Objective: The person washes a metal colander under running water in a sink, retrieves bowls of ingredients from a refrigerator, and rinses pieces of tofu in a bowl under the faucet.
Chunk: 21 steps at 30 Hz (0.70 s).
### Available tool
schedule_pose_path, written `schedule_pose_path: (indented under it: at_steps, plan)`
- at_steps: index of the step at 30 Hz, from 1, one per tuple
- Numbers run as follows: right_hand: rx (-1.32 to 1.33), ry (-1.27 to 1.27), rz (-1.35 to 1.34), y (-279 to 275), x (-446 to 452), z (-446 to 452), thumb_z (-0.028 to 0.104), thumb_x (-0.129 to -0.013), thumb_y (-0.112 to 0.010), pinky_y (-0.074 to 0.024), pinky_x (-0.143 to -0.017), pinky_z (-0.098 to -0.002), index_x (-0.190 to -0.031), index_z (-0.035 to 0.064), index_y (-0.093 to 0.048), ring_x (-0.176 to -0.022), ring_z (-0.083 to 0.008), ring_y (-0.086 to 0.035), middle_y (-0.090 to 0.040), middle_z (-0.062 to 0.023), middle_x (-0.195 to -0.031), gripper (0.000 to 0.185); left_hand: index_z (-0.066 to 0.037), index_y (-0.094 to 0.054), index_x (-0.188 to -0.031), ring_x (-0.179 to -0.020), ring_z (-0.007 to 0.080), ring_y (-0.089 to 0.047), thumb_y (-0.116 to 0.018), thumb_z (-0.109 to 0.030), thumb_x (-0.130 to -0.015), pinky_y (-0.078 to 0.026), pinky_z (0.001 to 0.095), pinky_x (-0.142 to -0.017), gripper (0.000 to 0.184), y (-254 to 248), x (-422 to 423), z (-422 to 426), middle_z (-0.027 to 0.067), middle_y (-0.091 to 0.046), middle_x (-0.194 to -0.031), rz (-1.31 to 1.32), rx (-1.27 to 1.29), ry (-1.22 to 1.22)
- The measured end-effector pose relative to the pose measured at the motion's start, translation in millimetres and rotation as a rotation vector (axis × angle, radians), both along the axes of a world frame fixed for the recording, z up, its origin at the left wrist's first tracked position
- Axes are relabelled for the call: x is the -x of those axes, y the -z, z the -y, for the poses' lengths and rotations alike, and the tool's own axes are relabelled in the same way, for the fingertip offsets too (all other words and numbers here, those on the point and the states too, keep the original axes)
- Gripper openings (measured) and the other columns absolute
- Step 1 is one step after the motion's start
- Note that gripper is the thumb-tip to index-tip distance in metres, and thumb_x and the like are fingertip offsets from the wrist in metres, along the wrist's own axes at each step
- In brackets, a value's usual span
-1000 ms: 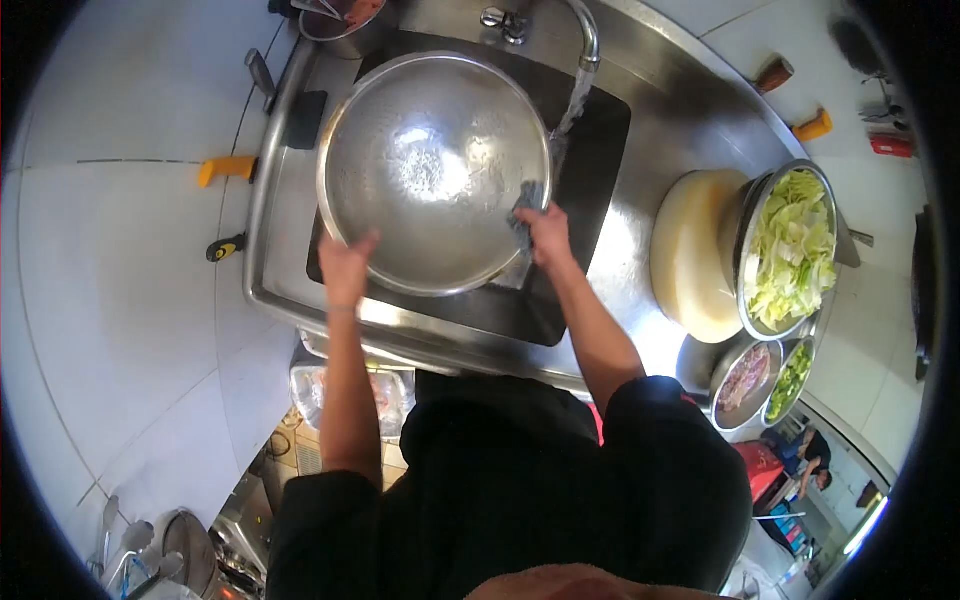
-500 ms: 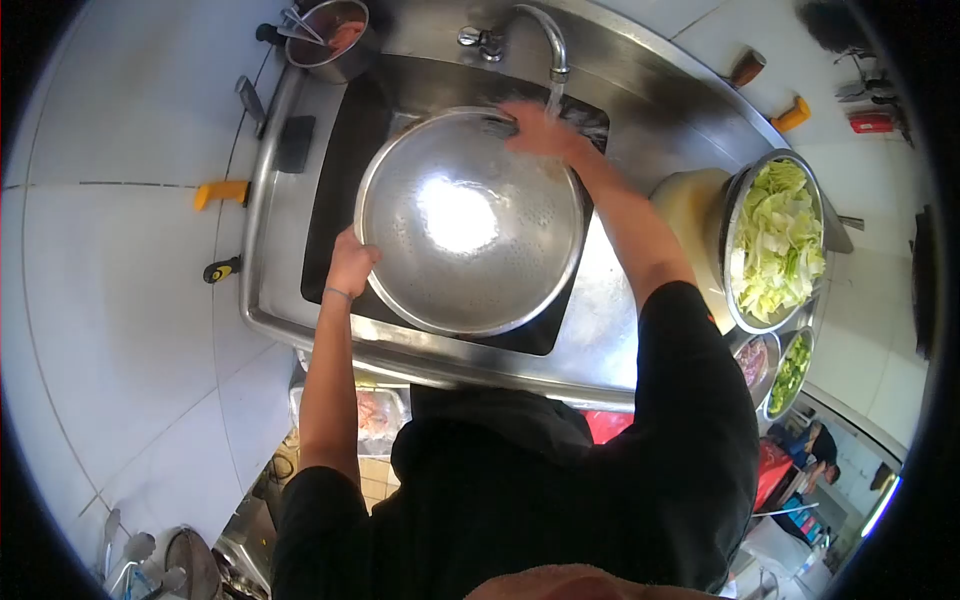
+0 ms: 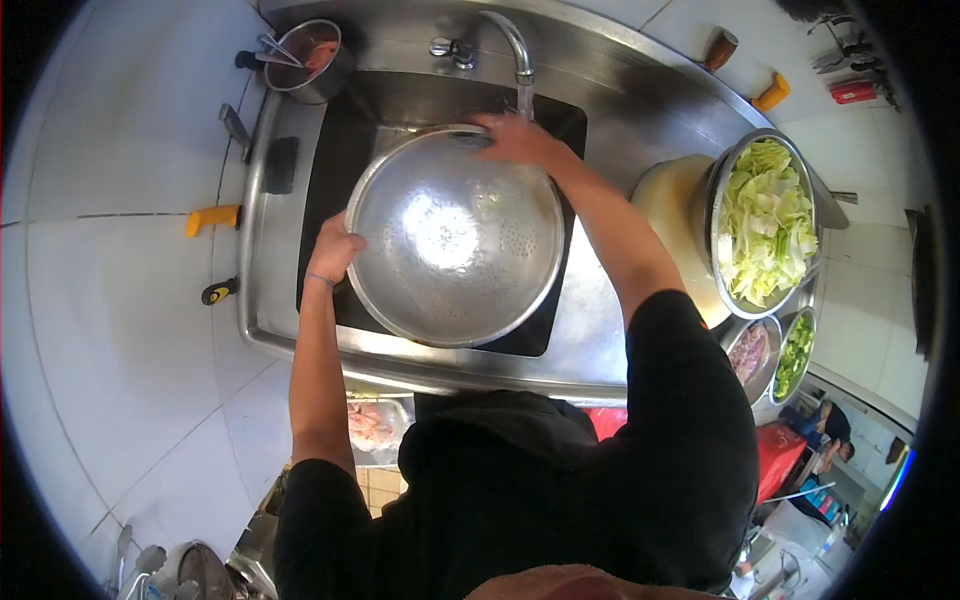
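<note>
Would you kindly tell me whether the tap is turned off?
No, water is running from the tap, close to the right hand at the far rim of the large bowl.

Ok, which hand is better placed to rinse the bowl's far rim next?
Likely the right hand: it is at the far rim of the bowl, near the running faucet, while the left hand grips the left rim.

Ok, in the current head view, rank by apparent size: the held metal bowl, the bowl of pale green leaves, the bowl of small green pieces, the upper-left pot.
Largest to smallest:
1. Held metal bowl
2. Bowl of pale green leaves
3. Upper-left pot
4. Bowl of small green pieces
</note>
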State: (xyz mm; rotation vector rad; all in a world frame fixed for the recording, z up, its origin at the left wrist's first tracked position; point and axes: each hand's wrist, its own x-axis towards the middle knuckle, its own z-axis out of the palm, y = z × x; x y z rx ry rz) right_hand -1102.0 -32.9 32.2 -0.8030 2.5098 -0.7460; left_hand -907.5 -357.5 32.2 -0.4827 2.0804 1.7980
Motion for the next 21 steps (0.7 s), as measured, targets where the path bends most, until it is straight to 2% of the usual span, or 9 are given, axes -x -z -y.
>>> schedule_pose_path:
  at_steps: [2, 4, 8, 9, 12, 14, 16, 19, 21]
  plan:
    - [-0.030, 0.142, 0.226, 39.5, -14.0, -53.4, 0.032, -0.072, -0.074, -0.0501, -0.088, -0.0420, -0.121, 0.0040, -0.061, -0.105, -0.0353, -0.063, -0.066, -0.0208, -0.112, 0.058, 0.004, -0.063, -0.114, -0.084, 0.0201, -0.065, -0.051, 0.013, -0.063, -0.051, 0.0280, -0.078, 0.054, 3.7, 3.0, 4.6, 0.0109, -0.068, -0.097, 0.011, -0.041, -0.046]
    - [0.219, 0.325, 0.316, 33.5, -55.6, -79.0, 0.030, -0.072, -0.072, -0.0499, -0.084, -0.0434, -0.112, -0.0003, -0.064, -0.100, -0.0374, -0.064, -0.067, -0.0236, -0.105, 0.050, 0.005, -0.063, -0.114, -0.084, 0.0203, -0.065, -0.055, 0.010, -0.067, -0.050, 0.0283, -0.079, 0.048, 24.3, 12.8, 7.4, 0.0106, -0.068, -0.097, 0.015, 0.021, 0.005]
    - [-0.029, 0.486, 0.214, -6.5, -98.6, -100.1, 0.025, -0.073, -0.070, -0.0495, -0.083, -0.0448, -0.104, -0.0017, -0.064, -0.096, -0.0401, -0.063, -0.065, -0.0265, -0.102, 0.041, 0.004, -0.063, -0.114, -0.089, 0.0199, -0.063, -0.068, -0.009, -0.075, -0.049, 0.0311, -0.081, 0.041, 66.3, 42.7, -12.0, 0.0135, -0.068, -0.099, -0.028, 0.264, 0.040]
    - [-0.047, 0.529, 0.187, -23.8, -109.6, -101.8, 0.024, -0.073, -0.069, -0.0495, -0.083, -0.0450, -0.102, -0.0020, -0.063, -0.096, -0.0408, -0.063, -0.064, -0.0271, -0.100, 0.039, 0.003, -0.063, -0.114, -0.095, 0.0223, -0.063, -0.072, -0.019, -0.079, -0.048, 0.0334, -0.085, 0.042, 99.6, 47.7, -24.4, 0.0157, -0.068, -0.105, -0.372, 0.478, -0.103]
    - [-0.063, 0.657, 0.046, -26.5, -134.0, -113.4, 0.018, -0.073, -0.068, -0.0513, -0.079, -0.0474, -0.098, -0.0018, -0.062, -0.089, -0.0442, -0.063, -0.064, -0.0261, -0.090, 0.032, 0.003, -0.062, -0.118, -0.099, 0.0174, -0.062, -0.072, -0.015, -0.082, -0.047, 0.0304, -0.083, 0.041, 31.3, 57.5, -114.0, 0.0120, -0.065, -0.110, -0.519, 0.756, -0.333]
    - [-0.078, 0.756, 0.042, -48.5, -152.7, -95.3, 0.015, -0.073, -0.068, -0.0525, -0.076, -0.0480, -0.102, -0.0004, -0.062, -0.084, -0.0446, -0.063, -0.064, -0.0245, -0.089, 0.033, 0.002, -0.063, -0.115, -0.097, 0.0208, -0.062, -0.075, -0.018, -0.081, -0.048, 0.0326, -0.083, 0.041, 3.3, 71.8, -178.8, 0.0117, -0.065, -0.106, -0.165, 0.024, -0.110]
    - [-0.106, 0.730, -0.084, -46.1, -170.3, -74.7, 0.011, -0.075, -0.067, -0.0531, -0.073, -0.0487, -0.108, 0.0004, -0.060, -0.081, -0.0440, -0.064, -0.065, -0.0240, -0.093, 0.036, 0.003, -0.065, -0.099, -0.090, 0.0232, -0.061, -0.071, -0.014, -0.082, -0.049, 0.0360, -0.081, 0.025, -28.8, 84.2, -241.2, 0.0126, -0.063, -0.095, 0.040, -0.574, -0.278]
    - [0.041, 0.641, -0.252, -36.9, -189.3, -54.2, 0.011, -0.080, -0.065, -0.0527, -0.075, -0.0484, -0.112, -0.0023, -0.058, -0.085, -0.0417, -0.064, -0.065, -0.0235, -0.098, 0.035, 0.001, -0.061, -0.082, -0.085, 0.0241, -0.061, -0.062, -0.005, -0.081, -0.049, 0.0385, -0.079, 0.005, 27.1, 123.6, -256.1, 0.0130, -0.059, -0.087, 0.192, -0.503, -0.229]
    - [0.082, 0.528, -0.178, -46.1, -198.0, -53.6, 0.011, -0.081, -0.064, -0.0522, -0.075, -0.0482, -0.110, -0.0029, -0.059, -0.087, -0.0414, -0.064, -0.065, -0.0228, -0.098, 0.033, 0.001, -0.057, -0.075, -0.084, 0.0267, -0.061, -0.055, 0.002, -0.078, -0.050, 0.0409, -0.080, 0.004, 18.1, 112.9, -240.5, 0.0142, -0.058, -0.084, 0.125, -0.623, -0.301]
